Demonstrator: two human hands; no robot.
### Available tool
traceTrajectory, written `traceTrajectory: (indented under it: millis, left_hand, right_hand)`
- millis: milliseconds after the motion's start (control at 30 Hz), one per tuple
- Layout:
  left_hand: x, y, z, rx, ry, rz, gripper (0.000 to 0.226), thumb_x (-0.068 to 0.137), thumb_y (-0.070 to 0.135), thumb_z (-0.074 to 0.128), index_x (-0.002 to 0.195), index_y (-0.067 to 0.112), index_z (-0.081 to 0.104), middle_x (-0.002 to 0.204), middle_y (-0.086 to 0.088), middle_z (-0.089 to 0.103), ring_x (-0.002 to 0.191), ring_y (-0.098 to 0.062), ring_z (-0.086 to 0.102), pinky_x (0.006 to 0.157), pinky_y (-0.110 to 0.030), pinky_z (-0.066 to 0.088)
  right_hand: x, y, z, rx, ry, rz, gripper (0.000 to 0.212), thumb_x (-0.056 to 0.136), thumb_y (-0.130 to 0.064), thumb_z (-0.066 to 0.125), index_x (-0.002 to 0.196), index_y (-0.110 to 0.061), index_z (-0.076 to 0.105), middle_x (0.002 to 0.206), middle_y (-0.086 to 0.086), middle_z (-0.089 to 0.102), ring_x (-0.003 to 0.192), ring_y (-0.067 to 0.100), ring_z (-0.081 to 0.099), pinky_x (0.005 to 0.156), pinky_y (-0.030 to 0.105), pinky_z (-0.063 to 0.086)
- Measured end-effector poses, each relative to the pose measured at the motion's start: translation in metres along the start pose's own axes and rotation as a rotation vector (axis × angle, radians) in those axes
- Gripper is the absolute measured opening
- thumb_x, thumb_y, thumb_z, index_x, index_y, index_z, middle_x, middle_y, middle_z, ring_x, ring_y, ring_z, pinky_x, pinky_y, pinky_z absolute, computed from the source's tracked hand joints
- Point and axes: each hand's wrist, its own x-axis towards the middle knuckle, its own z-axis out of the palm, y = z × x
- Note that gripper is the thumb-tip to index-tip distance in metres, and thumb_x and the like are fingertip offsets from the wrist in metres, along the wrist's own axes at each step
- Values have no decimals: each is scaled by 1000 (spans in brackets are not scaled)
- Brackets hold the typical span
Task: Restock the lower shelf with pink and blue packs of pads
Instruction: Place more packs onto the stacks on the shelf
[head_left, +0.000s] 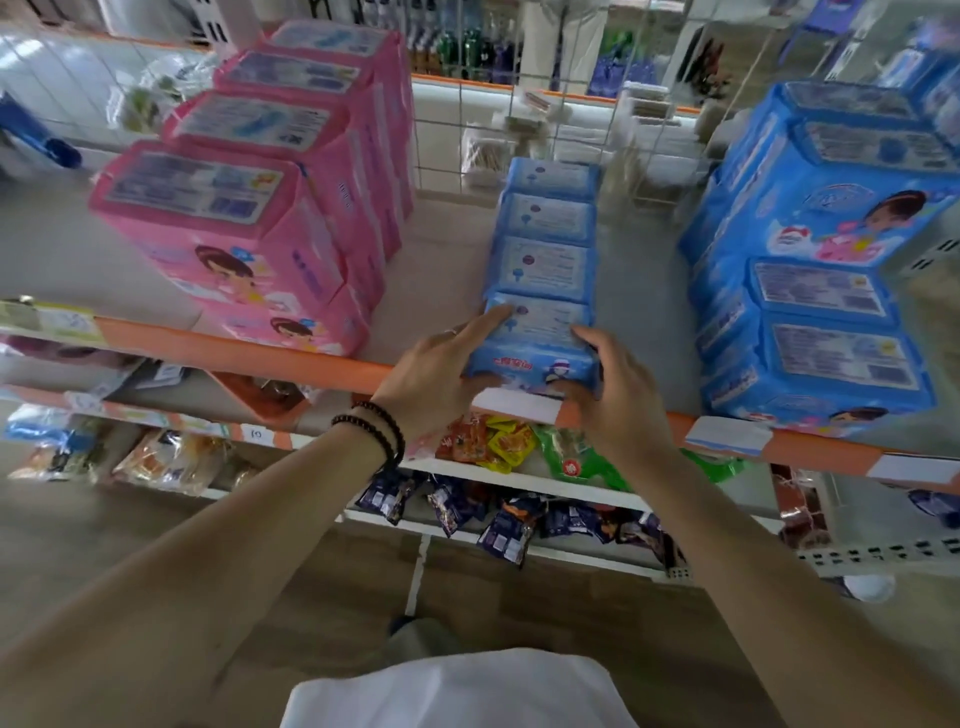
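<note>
A small blue pack of pads (535, 345) stands at the front edge of the orange-edged shelf (291, 353), the nearest in a row of blue packs (548, 228) that runs back to the wire grid. My left hand (441, 371) holds its left side with fingers laid along the top corner. My right hand (615, 387) grips its right side. Stacked pink packs (249, 218) fill the shelf's left part. Large blue packs (821, 291) are stacked on the right.
Below the shelf, lower racks hold snack sachets (498, 441), green packets (576, 457) and dark blue packets (511, 525). A wire grid (571, 104) backs the shelf. Bare shelf surface shows between the pink stack and the blue row.
</note>
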Motion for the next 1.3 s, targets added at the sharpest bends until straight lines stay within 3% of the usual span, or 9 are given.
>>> traceTrajectory:
  millis: [167,300,433,600,700,767,900,1133,1300]
  left_hand:
    - [9,-10,7,253,15,-4,75,98,32,62,158,40,18,154,-9,44,111,-36,63,85,-46,54]
    - [31,-7,-2,102,61,-63,70,96,27,59,157,33,26,162,-4,34,123,-37,57,98,-46,51]
    - [24,-4,-13,38,19,-14,58,94,29,66,148,24,45,138,-6,59,105,-30,65,89,-40,53]
    - [8,-2,-21,27,74,-92,52,81,67,62,102,20,65,99,3,69,85,-19,68,75,-41,57]
    - [8,4,-29,204,156,-48,50,84,64,64,103,18,69,99,-5,71,88,-30,67,73,-42,57]
    - [8,4,-33,236,217,-47,47,84,63,67,112,25,71,106,-4,71,92,-32,67,74,-41,57]
    - [11,-2,-29,247,233,3,63,82,71,56,121,24,70,123,2,67,100,-31,67,81,-47,59]
    - [17,-6,-26,261,214,25,67,83,75,44,114,24,74,124,0,54,113,-32,54,84,-50,57]
    - [13,-6,-26,263,203,38,66,83,74,46,116,22,71,125,-1,51,113,-31,52,87,-51,56]
  right_hand:
    - [13,6,10,-62,-2,-60,47,87,-9,74,128,-6,49,124,19,59,108,34,62,85,49,56]
    - [39,7,2,-11,-73,-5,43,92,-17,70,129,-8,51,124,13,67,109,29,65,82,25,44]
    - [41,-2,-7,24,-72,-25,44,89,-21,74,127,-8,55,113,12,70,99,25,66,73,14,36]
    - [32,-6,-7,38,-79,54,67,79,-57,72,131,-24,43,120,7,67,105,26,64,78,33,49]
    - [30,-14,-8,41,-3,98,92,74,-66,73,141,-21,31,140,9,52,124,24,53,92,36,46]
    - [31,-22,-11,108,59,15,101,68,-69,75,143,-28,21,148,7,42,129,11,42,101,24,38]
    - [42,-31,-11,225,42,-93,110,63,-65,80,147,-33,16,149,1,36,131,3,37,102,1,27]
    - [69,-34,-11,212,68,-216,108,64,-49,86,146,-24,20,159,16,19,147,27,25,118,42,32]
    - [104,-37,-30,232,-69,-74,119,67,-21,92,153,-26,10,159,3,18,142,8,22,116,29,24]
